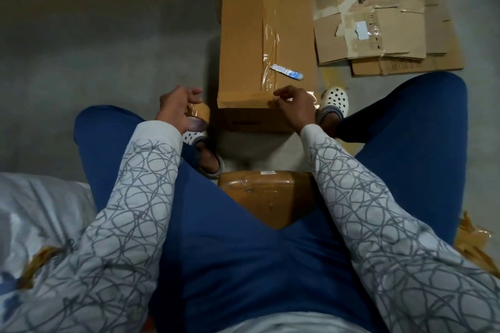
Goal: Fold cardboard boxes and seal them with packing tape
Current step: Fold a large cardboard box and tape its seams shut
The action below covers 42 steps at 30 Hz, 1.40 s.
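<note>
Holding the tape roll (198, 116) with its fingers curled around it, the left hand (176, 108) sits just beside the near left corner of the long cardboard box (243, 35), not touching it. The right hand (296, 107) is on the box itself, at the near end. Its bent fingers meet the shiny tape strip (270, 35) right where the strip reaches the edge. I cannot tell if it is pinching the tape or only pressing it down. The box lies on the floor (108, 48) between the person's white shoes (334, 100). Its long side points straight away from the person, and the strip runs the same way, down the middle seam. So the end that needs work is the near one, and the right hand is the closer hand. I think the next job is to rub the tape down over that near edge, or to bring the roll across from the left for another piece. A small blue and white thing (287, 73) rests on top of the box, just past the right hand. A pile of flat cardboard (378, 16) lies farther off to the right.
</note>
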Each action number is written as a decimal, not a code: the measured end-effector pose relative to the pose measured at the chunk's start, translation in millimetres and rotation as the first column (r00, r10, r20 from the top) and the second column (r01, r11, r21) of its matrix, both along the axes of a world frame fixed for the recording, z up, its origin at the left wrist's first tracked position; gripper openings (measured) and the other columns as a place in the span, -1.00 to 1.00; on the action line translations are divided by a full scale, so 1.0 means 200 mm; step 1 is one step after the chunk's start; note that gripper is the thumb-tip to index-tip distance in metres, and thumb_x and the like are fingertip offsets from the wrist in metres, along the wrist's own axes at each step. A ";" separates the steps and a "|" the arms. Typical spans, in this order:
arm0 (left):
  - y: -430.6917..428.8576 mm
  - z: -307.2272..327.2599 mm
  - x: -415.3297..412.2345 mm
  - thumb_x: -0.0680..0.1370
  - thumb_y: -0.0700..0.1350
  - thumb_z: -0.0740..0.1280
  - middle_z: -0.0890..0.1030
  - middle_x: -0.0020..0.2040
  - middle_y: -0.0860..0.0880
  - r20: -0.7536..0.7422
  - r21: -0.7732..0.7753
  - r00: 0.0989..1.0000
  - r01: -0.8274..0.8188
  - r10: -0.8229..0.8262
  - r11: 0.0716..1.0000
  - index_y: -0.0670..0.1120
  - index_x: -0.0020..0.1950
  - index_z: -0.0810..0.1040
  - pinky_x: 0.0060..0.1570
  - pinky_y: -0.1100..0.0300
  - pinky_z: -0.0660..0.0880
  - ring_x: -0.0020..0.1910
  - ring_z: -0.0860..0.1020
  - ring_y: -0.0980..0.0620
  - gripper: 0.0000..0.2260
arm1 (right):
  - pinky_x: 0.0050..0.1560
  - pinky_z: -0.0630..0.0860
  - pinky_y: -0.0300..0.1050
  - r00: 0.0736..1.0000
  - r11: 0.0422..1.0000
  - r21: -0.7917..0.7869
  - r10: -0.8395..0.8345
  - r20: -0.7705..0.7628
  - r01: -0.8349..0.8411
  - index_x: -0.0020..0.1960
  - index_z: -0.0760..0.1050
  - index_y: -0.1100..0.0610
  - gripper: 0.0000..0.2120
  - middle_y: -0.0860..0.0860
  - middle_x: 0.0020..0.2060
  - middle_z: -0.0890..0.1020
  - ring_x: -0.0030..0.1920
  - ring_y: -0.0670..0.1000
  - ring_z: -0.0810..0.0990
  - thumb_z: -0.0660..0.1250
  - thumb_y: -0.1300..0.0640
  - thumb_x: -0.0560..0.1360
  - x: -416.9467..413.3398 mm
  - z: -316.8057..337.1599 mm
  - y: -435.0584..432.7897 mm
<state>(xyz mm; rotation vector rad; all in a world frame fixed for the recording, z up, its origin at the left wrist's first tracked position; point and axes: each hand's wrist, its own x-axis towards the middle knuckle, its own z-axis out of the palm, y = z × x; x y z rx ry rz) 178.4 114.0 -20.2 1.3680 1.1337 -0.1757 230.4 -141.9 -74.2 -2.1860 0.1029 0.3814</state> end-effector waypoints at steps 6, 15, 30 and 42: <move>-0.06 -0.15 0.01 0.42 -0.23 0.48 0.68 0.10 -0.06 -0.017 0.052 0.983 0.183 -0.182 0.982 -0.01 -0.11 0.73 -0.06 0.04 0.61 0.12 0.61 -0.12 -0.86 | 0.19 0.58 0.03 1.000 1.000 -0.008 -0.022 -0.014 0.021 0.12 0.67 0.04 -0.82 0.00 0.03 0.71 0.06 0.01 0.65 0.42 0.04 0.55 -0.08 -0.05 0.05; -0.13 -0.29 0.01 0.45 0.28 0.45 0.46 0.24 -0.09 -0.359 0.710 0.803 0.566 -0.475 0.419 0.29 0.19 0.66 0.29 -0.10 0.26 0.31 0.28 -0.23 -0.67 | -0.07 0.44 -0.18 0.992 0.987 -0.160 0.003 0.126 0.018 0.11 0.67 -0.04 -0.81 -0.03 0.03 0.65 -0.01 -0.07 0.59 0.44 -0.06 0.54 -0.05 -0.04 0.03; -0.27 -0.35 0.12 0.38 0.34 0.44 0.38 0.22 -0.08 -0.427 0.776 0.709 0.606 -0.560 0.175 0.06 0.20 0.59 0.04 -0.02 0.48 0.22 0.32 -0.13 -0.48 | 0.00 0.37 0.01 0.843 0.864 -0.460 0.394 0.366 -0.204 0.08 0.73 -0.04 -0.82 0.03 0.00 0.62 0.07 0.13 0.52 0.46 0.05 0.50 0.01 -0.16 0.25; -0.22 -0.34 0.08 0.57 0.08 0.41 0.45 0.12 -0.15 -0.520 0.777 0.493 0.612 -0.698 -0.147 0.25 0.23 0.64 0.13 -0.06 0.25 0.16 0.36 -0.22 -0.76 | -0.15 0.47 -0.06 0.764 0.819 -0.437 0.537 0.359 -0.370 0.04 0.73 0.17 -0.85 0.11 -0.01 0.65 0.05 0.16 0.55 0.50 0.18 0.48 0.08 -0.19 0.06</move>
